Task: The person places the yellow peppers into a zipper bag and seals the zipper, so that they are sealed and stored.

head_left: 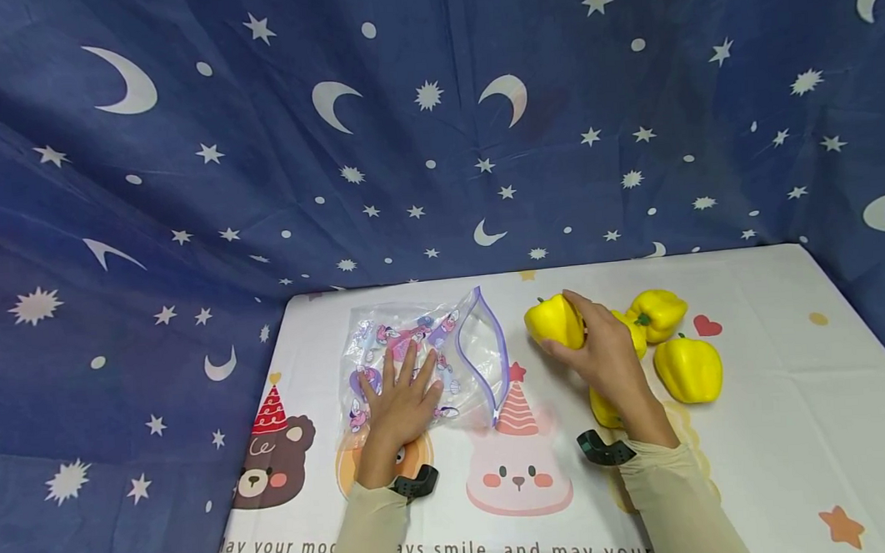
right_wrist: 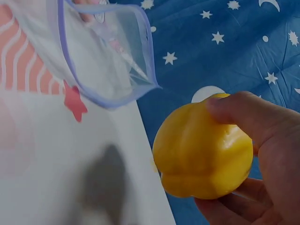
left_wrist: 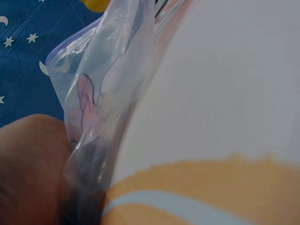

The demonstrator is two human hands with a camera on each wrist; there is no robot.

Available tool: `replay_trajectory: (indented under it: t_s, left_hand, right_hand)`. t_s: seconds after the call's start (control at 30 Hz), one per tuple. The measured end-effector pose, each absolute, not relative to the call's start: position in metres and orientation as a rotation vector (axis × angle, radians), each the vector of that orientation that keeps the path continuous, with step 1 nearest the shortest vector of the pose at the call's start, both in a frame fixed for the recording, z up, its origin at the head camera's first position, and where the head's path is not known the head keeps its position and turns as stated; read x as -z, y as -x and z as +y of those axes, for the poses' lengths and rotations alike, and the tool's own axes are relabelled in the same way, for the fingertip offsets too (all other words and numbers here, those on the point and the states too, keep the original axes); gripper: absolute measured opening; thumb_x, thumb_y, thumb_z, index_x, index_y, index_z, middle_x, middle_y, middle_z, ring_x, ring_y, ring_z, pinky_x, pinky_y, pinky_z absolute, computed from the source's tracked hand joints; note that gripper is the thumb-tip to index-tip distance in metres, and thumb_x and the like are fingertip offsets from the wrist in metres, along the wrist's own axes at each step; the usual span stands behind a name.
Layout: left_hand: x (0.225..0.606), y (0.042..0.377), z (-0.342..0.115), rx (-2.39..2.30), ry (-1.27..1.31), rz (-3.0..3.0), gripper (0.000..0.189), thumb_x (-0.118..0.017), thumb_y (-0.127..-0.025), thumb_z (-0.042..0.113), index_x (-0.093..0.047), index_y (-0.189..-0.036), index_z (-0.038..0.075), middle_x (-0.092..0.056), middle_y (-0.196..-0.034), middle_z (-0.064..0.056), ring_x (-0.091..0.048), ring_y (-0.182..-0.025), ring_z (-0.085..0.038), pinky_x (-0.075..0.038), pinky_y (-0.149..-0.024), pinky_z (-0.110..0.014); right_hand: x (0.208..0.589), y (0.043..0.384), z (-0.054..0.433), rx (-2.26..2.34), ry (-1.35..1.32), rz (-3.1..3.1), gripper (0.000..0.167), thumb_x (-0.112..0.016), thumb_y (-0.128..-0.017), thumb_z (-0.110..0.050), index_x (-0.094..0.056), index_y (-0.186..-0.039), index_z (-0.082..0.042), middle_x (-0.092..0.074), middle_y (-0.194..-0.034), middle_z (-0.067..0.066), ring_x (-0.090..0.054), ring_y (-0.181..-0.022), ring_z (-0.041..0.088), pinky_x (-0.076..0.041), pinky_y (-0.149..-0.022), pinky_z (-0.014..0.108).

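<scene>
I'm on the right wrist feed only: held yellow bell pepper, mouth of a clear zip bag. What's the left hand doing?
Observer: The left hand lies on the clear zip bag, fingers spread.
Operator: Any more peppers around?
Observer: Four more yellow bell peppers show on the table, two of them partly hidden by the right hand and arm.
Operator: I see no stem on the held one. Where is it?
Observer: In the head view, the stem shows at the held pepper's edge farthest from the person.
</scene>
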State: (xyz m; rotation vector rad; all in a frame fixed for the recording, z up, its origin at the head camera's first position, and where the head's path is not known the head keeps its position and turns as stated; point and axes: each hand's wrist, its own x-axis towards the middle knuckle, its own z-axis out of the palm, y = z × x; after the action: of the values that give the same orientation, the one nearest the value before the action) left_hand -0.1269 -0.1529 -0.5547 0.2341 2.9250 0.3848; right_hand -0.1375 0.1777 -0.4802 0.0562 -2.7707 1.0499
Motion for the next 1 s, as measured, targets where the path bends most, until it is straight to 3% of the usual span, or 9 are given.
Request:
replay_trajectory:
  t_s: [0.3, 0.5, 0.67, 0.87, 1.0]
  left_hand:
    - [0.554, 0.127, -0.153, -0.387, -0.229, 2.918, 0.060, -0.023, -0.106, 0.062, -0.012, -0.162, 0.046, 0.005, -0.173, 0.009, 0.017, -0.159, -0.032, 0.018, -0.111, -0.078]
    - [0.556, 0.128, -0.154, -0.414, -0.237, 2.911, 0.060, -0.023, -0.106, 0.061, -0.013, -0.162, 0.044, 0.004, -0.174, 0.008, 0.018, -0.159, -0.033, 0.021, -0.110, -0.077]
    - [0.555, 0.128, -0.153, -0.422, -0.236, 2.909, 0.060, -0.024, -0.105, 0.061, -0.014, -0.162, 0.044, 0.004, -0.174, 0.008, 0.018, -0.159, -0.033, 0.022, -0.109, -0.077]
    - [0.553, 0.127, -0.153, -0.386, -0.239, 2.925, 0.060, -0.025, -0.106, 0.061, -0.015, -0.162, 0.044, 0.003, -0.174, 0.007, 0.016, -0.159, -0.033, 0.018, -0.111, -0.079]
    - [0.552, 0.127, -0.153, -0.385, -0.233, 2.923, 0.059, -0.025, -0.106, 0.061, -0.014, -0.162, 0.044, 0.004, -0.173, 0.008, 0.016, -0.159, -0.033, 0.017, -0.111, -0.079]
  right_hand:
    - [0.482, 0.135, 0.160, -1.182, 0.002, -2.719, 0.085, -0.085, -0.082, -0.032, -0.043, -0.156, -0.027, -0.057, -0.130, 0.020, -0.057, -0.107, 0.036, -0.050, -0.093, 0.052]
    - [0.486, 0.135, 0.147, -1.306, 0.125, -2.663, 0.078, -0.085, -0.081, -0.030, -0.047, -0.148, -0.017, -0.050, -0.136, 0.020, -0.056, -0.105, 0.034, -0.050, -0.089, 0.045]
    - [0.491, 0.135, 0.135, -1.415, 0.199, -2.615, 0.075, -0.084, -0.079, -0.028, -0.042, -0.137, -0.008, -0.058, -0.125, 0.021, -0.057, -0.096, 0.035, -0.048, -0.081, 0.038]
    - [0.499, 0.136, 0.123, -1.505, 0.279, -2.663, 0.069, -0.082, -0.081, -0.036, -0.038, -0.126, -0.008, -0.062, -0.115, 0.022, -0.057, -0.092, 0.032, -0.046, -0.077, 0.035]
    - [0.503, 0.136, 0.117, -1.578, 0.325, -2.685, 0.072, -0.081, -0.082, -0.041, -0.036, -0.129, -0.009, -0.061, -0.124, 0.023, -0.059, -0.101, 0.034, -0.050, -0.087, 0.040]
